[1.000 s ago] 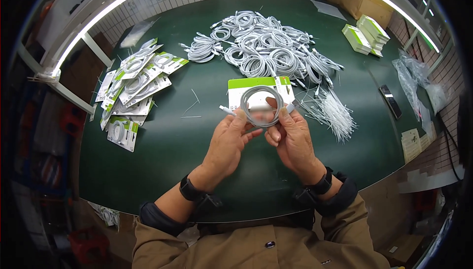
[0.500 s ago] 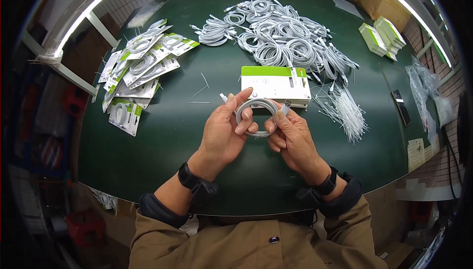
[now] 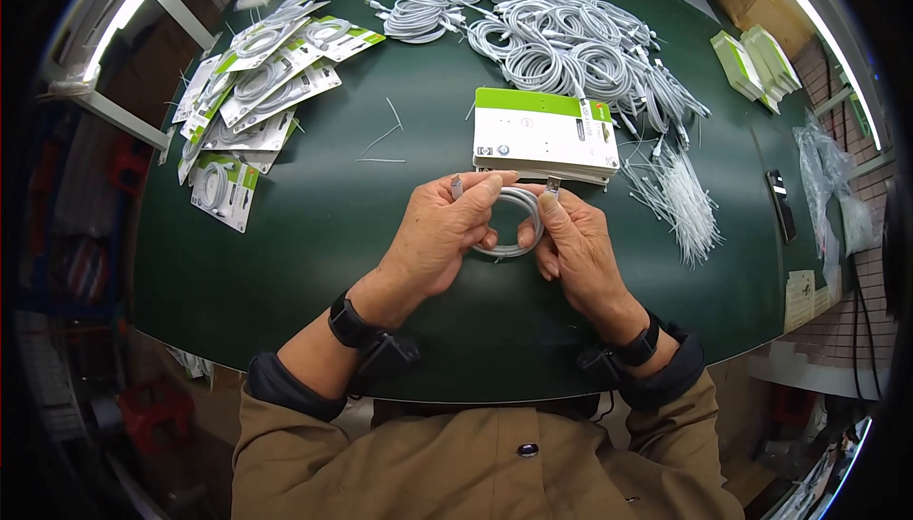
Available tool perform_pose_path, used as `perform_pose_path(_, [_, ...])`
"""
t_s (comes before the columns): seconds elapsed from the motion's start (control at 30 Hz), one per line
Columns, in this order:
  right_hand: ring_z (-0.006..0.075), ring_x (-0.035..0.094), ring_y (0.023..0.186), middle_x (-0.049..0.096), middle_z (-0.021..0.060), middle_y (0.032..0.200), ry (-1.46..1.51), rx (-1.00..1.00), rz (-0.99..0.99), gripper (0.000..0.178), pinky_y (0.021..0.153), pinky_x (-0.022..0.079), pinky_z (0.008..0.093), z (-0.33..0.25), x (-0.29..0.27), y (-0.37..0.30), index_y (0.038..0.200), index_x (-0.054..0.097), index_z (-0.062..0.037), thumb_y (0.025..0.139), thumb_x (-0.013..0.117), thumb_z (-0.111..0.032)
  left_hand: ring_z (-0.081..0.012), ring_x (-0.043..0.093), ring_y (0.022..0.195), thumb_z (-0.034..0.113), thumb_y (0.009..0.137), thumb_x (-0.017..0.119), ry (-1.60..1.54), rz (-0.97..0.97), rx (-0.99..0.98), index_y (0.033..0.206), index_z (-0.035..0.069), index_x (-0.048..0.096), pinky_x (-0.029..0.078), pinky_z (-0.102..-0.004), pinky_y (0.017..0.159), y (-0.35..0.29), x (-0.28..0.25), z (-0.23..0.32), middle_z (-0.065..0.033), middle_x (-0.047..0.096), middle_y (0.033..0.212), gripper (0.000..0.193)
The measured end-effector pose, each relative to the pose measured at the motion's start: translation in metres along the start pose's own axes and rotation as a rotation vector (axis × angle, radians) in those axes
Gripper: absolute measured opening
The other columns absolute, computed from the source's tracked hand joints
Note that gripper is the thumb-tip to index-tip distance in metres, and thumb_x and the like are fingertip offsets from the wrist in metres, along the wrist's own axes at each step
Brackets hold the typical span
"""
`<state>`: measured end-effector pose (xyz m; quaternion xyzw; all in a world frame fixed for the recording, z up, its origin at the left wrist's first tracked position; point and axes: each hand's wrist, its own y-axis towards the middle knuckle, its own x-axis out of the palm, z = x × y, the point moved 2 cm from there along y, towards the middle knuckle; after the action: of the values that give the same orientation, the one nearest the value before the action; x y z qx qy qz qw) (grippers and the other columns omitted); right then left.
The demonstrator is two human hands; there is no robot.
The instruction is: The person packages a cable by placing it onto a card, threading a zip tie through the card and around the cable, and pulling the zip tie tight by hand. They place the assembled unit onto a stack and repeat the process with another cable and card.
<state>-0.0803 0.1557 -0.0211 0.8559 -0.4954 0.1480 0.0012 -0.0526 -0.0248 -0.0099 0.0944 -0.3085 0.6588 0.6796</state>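
Between my two hands is a coiled white-grey USB cable (image 3: 514, 252), held above the table's near half. My left hand (image 3: 442, 230) grips the coil's left side, thumb and fingers closed, with one cable plug (image 3: 457, 187) standing up by the thumb. The coil's right side is pinched in my right hand (image 3: 575, 239), and a metal-tipped plug sticks up above that thumb. Just beyond the hands lies a stack of white and green packaging cards (image 3: 544, 135). Right of the stack is a bunch of thin white cable ties (image 3: 680, 206).
A large heap of coiled cables (image 3: 561, 35) covers the far middle. Carded cables (image 3: 257, 82) pile up at the left, near loose ties (image 3: 383, 160). At the right are green-white card stacks (image 3: 756, 65), a phone (image 3: 781, 206) and clear plastic bags (image 3: 825, 173).
My left thumb and fingers have closed further over the coil, and the left plug has swung to upright. The whole view has shifted slightly.
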Motion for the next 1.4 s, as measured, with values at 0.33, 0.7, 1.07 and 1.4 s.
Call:
perform_pose_path(0.33, [0.0029,0.045,0.054,0.062,-0.0007,0.075,-0.427,-0.126,-0.049,0.034,0.048,0.039,0.0201,0.006,-0.007,0.004,0.108,0.065,-0.0014,0.112,0.048,-0.030,-0.0033,0.038,0.055,0.026,0.106,0.061,0.141,-0.049,-0.007,0.123,-0.002,0.069,0.044,-0.0259,0.063,0.003,-0.009,-0.007,0.0069,0.048,0.068,0.034])
perform_pose_path(0.7, [0.0045,0.048,0.056,0.062,-0.0007,0.078,-0.256,0.128,-0.213,0.036,0.052,0.042,0.0211,-0.002,-0.008,0.002,0.094,0.065,-0.0017,0.111,0.049,-0.029,-0.0057,0.053,0.065,0.017,0.095,0.069,0.613,-0.130,-0.012,0.115,-0.004,0.071,0.048,-0.0249,0.061,-0.002,-0.005,0.013,-0.0010,0.066,0.081,0.029])
perform_pose_path(1.07, [0.0093,0.055,0.060,0.063,0.0015,0.076,-0.656,0.002,-0.461,0.029,0.059,0.047,0.0263,-0.021,0.011,0.000,0.090,0.064,-0.0015,0.108,0.049,-0.019,-0.0122,0.059,0.066,0.007,0.082,0.073,1.159,-0.051,0.209,0.092,-0.001,0.067,0.049,-0.0308,0.062,0.004,-0.010,0.008,-0.0076,0.065,0.071,0.014])
perform_pose_path(1.4, [0.0089,0.058,0.060,0.066,0.0036,0.081,-0.477,-0.070,-0.175,0.028,0.058,0.048,0.0243,-0.022,-0.004,-0.012,0.093,0.062,-0.0001,0.110,0.050,-0.019,-0.0231,0.065,0.079,0.008,0.082,0.075,0.920,0.098,0.478,0.134,0.000,0.058,0.052,-0.0339,0.073,-0.013,0.013,0.017,-0.0120,0.068,0.094,0.055])
